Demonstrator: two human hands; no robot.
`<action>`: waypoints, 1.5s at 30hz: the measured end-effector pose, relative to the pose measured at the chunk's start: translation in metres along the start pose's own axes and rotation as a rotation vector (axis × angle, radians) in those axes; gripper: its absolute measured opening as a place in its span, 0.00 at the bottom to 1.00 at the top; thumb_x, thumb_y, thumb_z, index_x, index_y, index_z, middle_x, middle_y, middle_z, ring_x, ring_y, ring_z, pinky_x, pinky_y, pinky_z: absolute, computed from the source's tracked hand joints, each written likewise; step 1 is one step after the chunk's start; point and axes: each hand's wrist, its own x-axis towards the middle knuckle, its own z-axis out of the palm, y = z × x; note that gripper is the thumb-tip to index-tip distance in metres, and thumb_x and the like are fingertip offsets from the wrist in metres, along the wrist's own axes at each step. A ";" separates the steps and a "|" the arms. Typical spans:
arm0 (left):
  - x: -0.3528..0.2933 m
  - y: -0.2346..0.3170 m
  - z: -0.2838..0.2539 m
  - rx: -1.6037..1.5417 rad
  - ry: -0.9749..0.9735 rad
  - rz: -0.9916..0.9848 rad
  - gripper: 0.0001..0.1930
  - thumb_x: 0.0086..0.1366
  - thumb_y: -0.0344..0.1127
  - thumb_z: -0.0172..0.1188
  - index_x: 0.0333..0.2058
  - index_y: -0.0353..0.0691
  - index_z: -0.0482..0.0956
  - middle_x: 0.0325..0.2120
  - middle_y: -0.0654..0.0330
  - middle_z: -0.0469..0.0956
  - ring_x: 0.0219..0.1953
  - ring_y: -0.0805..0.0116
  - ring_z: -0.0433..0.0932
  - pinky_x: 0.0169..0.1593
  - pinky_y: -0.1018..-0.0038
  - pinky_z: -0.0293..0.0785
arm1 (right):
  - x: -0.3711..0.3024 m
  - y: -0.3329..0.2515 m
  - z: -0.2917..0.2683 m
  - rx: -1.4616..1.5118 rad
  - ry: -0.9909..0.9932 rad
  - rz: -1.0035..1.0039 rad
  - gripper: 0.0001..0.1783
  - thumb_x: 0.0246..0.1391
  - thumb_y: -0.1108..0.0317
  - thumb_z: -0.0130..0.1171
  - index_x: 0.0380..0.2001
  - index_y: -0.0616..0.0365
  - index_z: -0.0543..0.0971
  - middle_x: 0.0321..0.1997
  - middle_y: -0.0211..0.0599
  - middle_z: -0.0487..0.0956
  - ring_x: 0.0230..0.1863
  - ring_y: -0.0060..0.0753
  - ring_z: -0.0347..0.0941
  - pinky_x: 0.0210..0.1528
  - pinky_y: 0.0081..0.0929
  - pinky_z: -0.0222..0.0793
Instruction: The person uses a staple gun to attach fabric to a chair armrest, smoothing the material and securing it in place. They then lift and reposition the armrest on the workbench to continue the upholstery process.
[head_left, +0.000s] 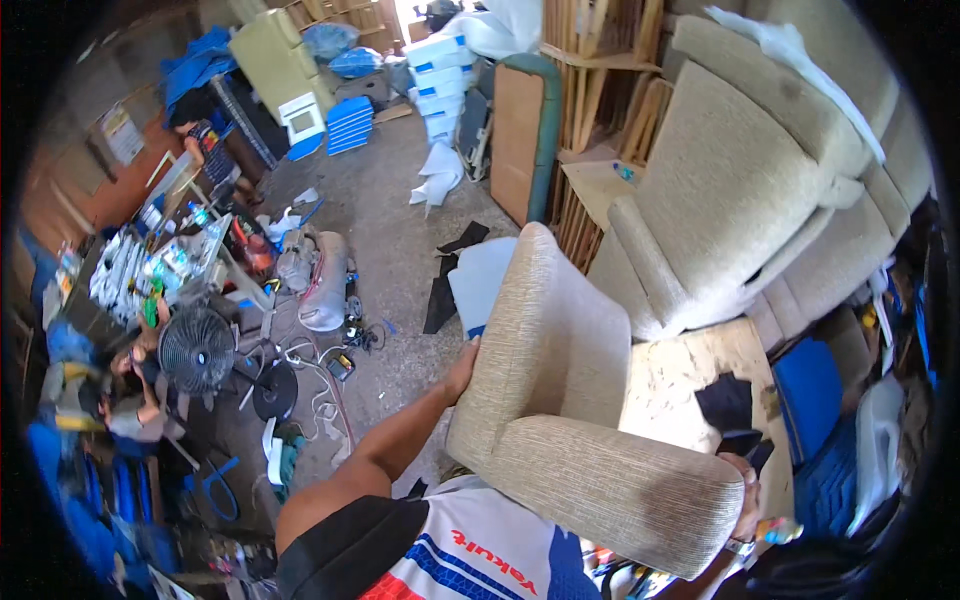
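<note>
A beige upholstered sofa section [580,400], with a backrest and a padded arm, is held tilted up against my body. My left hand [463,370] grips the outer side of its backrest, its fingers partly hidden by the fabric. At the far end of the padded arm, my right hand [743,490] is closed around the edge, with a watch on the wrist. A pale wooden tabletop [660,385] lies just beyond the section, with black cloth scraps [725,402] on it close to my right hand.
Large beige recliner seats [735,170] are stacked at the right, beside wooden frames [600,60]. Leftward stand a black fan [197,350], an air compressor [325,280] with loose cables, and a cluttered workbench [215,250]. Two other people [215,150] are at the left. Blue panels [810,390] lean at right.
</note>
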 end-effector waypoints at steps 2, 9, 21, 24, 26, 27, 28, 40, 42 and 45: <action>0.001 0.011 0.004 0.026 0.020 -0.036 0.40 0.73 0.66 0.31 0.67 0.39 0.62 0.61 0.53 0.70 0.60 0.61 0.70 0.64 0.68 0.64 | -0.027 -0.015 0.010 -0.079 0.108 0.020 0.33 0.67 0.45 0.38 0.50 0.64 0.79 0.49 0.44 0.80 0.53 0.40 0.73 0.60 0.36 0.62; 0.003 0.020 0.012 -0.070 -0.274 -0.093 0.36 0.75 0.62 0.30 0.66 0.37 0.61 0.61 0.52 0.70 0.60 0.60 0.71 0.64 0.66 0.66 | -0.103 -0.081 0.076 -0.319 0.290 0.044 0.31 0.64 0.52 0.39 0.45 0.68 0.81 0.51 0.50 0.80 0.58 0.49 0.71 0.68 0.40 0.52; 0.026 0.013 0.002 0.313 -0.467 0.169 0.33 0.77 0.57 0.33 0.64 0.34 0.64 0.59 0.47 0.71 0.60 0.56 0.70 0.62 0.66 0.63 | -0.225 -0.092 0.172 -0.475 0.711 0.149 0.32 0.60 0.49 0.40 0.41 0.68 0.83 0.50 0.49 0.82 0.61 0.48 0.71 0.71 0.46 0.51; 0.034 0.029 0.030 0.602 -0.371 0.277 0.34 0.75 0.58 0.35 0.61 0.32 0.68 0.56 0.41 0.73 0.59 0.49 0.72 0.61 0.63 0.64 | -0.251 -0.073 0.191 -0.457 0.797 0.157 0.31 0.63 0.50 0.38 0.47 0.67 0.80 0.50 0.48 0.82 0.62 0.46 0.70 0.70 0.43 0.53; 0.031 0.059 0.063 0.836 -0.347 0.317 0.32 0.75 0.57 0.36 0.59 0.32 0.69 0.54 0.40 0.74 0.57 0.45 0.74 0.60 0.60 0.66 | -0.265 -0.066 0.201 -0.453 0.834 0.181 0.31 0.63 0.49 0.39 0.49 0.66 0.78 0.51 0.49 0.81 0.63 0.46 0.69 0.70 0.43 0.53; 0.039 0.070 0.077 0.951 -0.309 0.328 0.32 0.75 0.56 0.37 0.58 0.33 0.70 0.54 0.39 0.75 0.56 0.43 0.74 0.60 0.59 0.67 | -0.266 -0.063 0.206 -0.461 0.836 0.195 0.31 0.63 0.49 0.39 0.51 0.66 0.76 0.52 0.49 0.79 0.63 0.46 0.69 0.70 0.43 0.53; 0.051 0.077 0.087 0.897 -0.357 0.392 0.29 0.74 0.54 0.40 0.56 0.33 0.72 0.51 0.38 0.76 0.52 0.40 0.76 0.56 0.55 0.70 | -0.262 -0.058 0.210 -0.465 0.826 0.204 0.31 0.64 0.48 0.39 0.52 0.66 0.74 0.54 0.50 0.78 0.64 0.47 0.68 0.70 0.43 0.53; -0.051 0.160 0.200 0.588 -0.992 0.961 0.31 0.73 0.55 0.42 0.62 0.35 0.66 0.63 0.46 0.64 0.69 0.50 0.57 0.70 0.50 0.48 | -0.192 -0.053 0.212 -0.456 0.714 0.182 0.43 0.65 0.39 0.40 0.70 0.63 0.55 0.70 0.57 0.61 0.70 0.52 0.58 0.70 0.45 0.53; -0.050 0.155 0.214 0.540 -0.837 0.875 0.33 0.72 0.58 0.43 0.63 0.37 0.64 0.64 0.44 0.62 0.69 0.51 0.57 0.70 0.46 0.44 | -0.170 -0.056 0.213 -0.504 0.551 0.014 0.46 0.65 0.37 0.41 0.72 0.63 0.52 0.73 0.57 0.58 0.73 0.52 0.53 0.72 0.46 0.46; -0.065 0.161 0.211 0.218 -0.545 1.103 0.35 0.71 0.61 0.44 0.64 0.40 0.62 0.63 0.46 0.63 0.68 0.50 0.58 0.71 0.46 0.43 | -0.110 -0.100 0.241 -0.661 0.422 -0.003 0.47 0.63 0.36 0.42 0.72 0.62 0.51 0.74 0.55 0.57 0.74 0.52 0.51 0.73 0.46 0.44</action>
